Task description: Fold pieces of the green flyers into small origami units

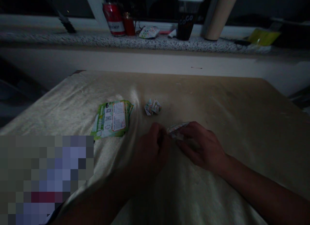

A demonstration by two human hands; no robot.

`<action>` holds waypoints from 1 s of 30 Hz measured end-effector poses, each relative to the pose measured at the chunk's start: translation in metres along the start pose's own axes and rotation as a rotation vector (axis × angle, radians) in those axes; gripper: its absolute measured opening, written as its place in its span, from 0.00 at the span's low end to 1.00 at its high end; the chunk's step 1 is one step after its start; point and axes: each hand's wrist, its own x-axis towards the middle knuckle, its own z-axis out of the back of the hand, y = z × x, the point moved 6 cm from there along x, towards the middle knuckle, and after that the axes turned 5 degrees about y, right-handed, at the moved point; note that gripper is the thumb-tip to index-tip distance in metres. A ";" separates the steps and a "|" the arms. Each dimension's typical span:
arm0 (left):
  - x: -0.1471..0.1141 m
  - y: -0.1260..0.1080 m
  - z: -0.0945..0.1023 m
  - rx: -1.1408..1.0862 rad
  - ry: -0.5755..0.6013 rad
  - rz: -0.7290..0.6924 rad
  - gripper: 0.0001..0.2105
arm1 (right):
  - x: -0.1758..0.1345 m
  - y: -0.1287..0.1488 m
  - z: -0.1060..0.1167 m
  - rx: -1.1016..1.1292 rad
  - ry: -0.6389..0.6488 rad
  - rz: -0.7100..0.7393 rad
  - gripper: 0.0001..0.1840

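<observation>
Between my hands is a small piece of printed paper [178, 128], pale with coloured marks; it looks folded, though my fingers cover part of it. My right hand [205, 147] grips it from the right, fingers on top and thumb below. At its left end, the curled fingers of my left hand [153, 147] pinch the tip, in deep shadow. Just behind lie crumpled or folded bits of similar printed paper [153, 107]. Left of them, a green and white printed packet [112, 119] lies flat on the cloth.
A pale, wrinkled cloth covers the table [218, 99]. On the granite sill [87, 41] behind stand a red can [114, 20], a red lighter [129, 24], a dark cup [187, 18] and a cardboard tube [221, 16]. A yellow packet [263, 37] lies right. The lower left is pixelated.
</observation>
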 end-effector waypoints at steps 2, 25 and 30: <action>0.002 0.002 0.004 0.007 -0.032 0.029 0.02 | 0.000 0.002 -0.005 -0.028 0.082 0.019 0.18; -0.007 -0.021 -0.002 -0.107 0.073 -0.288 0.06 | 0.002 0.003 -0.006 -0.068 0.052 0.050 0.07; 0.003 0.000 0.010 -0.275 0.011 -0.023 0.11 | -0.002 -0.006 0.003 0.157 -0.057 -0.011 0.07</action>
